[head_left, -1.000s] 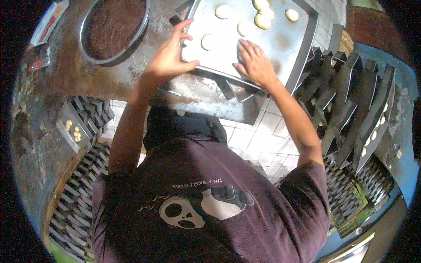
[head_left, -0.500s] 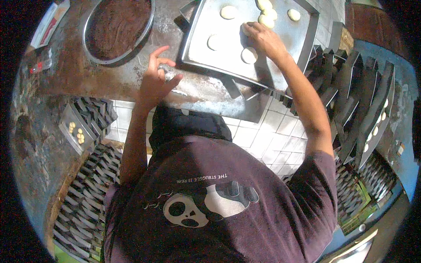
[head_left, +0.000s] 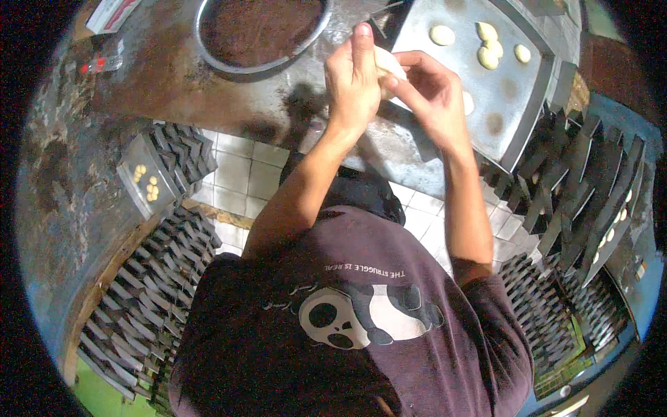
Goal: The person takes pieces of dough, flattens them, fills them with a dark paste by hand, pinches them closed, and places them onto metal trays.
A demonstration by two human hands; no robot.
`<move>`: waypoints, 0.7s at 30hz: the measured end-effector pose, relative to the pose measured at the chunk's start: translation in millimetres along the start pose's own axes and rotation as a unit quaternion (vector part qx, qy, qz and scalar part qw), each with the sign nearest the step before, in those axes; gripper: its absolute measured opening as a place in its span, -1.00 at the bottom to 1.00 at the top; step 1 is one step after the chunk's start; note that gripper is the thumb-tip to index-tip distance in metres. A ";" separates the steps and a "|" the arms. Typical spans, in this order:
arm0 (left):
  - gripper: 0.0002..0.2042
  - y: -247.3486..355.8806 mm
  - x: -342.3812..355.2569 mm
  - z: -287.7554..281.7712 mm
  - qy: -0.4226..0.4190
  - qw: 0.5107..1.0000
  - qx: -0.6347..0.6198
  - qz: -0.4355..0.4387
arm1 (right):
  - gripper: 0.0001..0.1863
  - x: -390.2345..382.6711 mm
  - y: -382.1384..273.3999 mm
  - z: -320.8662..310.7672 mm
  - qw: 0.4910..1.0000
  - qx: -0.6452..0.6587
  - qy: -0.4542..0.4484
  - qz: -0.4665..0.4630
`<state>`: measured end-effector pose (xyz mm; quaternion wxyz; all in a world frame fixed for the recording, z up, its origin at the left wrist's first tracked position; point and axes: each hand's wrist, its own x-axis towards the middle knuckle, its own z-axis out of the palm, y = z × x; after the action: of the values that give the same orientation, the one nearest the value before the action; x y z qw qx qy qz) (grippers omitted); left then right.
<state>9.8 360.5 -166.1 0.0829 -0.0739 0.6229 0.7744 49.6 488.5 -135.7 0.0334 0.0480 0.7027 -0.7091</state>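
Note:
A pale, flattened dough piece is held up between my hands, over the table edge by the baking tray. My left hand is closed around one side of it, thumb pointing up. The fingertips and thumb of my right hand pinch its other side. Behind my right hand lies the metal baking tray. On it are a single dough round, a cluster of dough balls, another dough ball and a round partly covered by my right hand.
A large round pan of dark brown filling stands on the worn table. At the far left lies a clear plastic item with a red part. Stacked dark trays fill the lower left; more stacked trays stand at the right.
My right hand has lifted a dough piece off the tray and come back left. My left hand has moved right to meet it and closed on the dough. The view has shifted.

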 end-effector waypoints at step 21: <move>-0.56 26.7 33.2 -189.5 -0.333 0.926 0.070 0.161 | -0.55 45.6 -57.7 143.0 0.988 -0.149 -0.006 -0.027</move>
<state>-26.3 171.0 -188.3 0.1649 0.2956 0.6156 0.7117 -5.3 347.0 -82.5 0.0247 0.0191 0.8015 -0.5971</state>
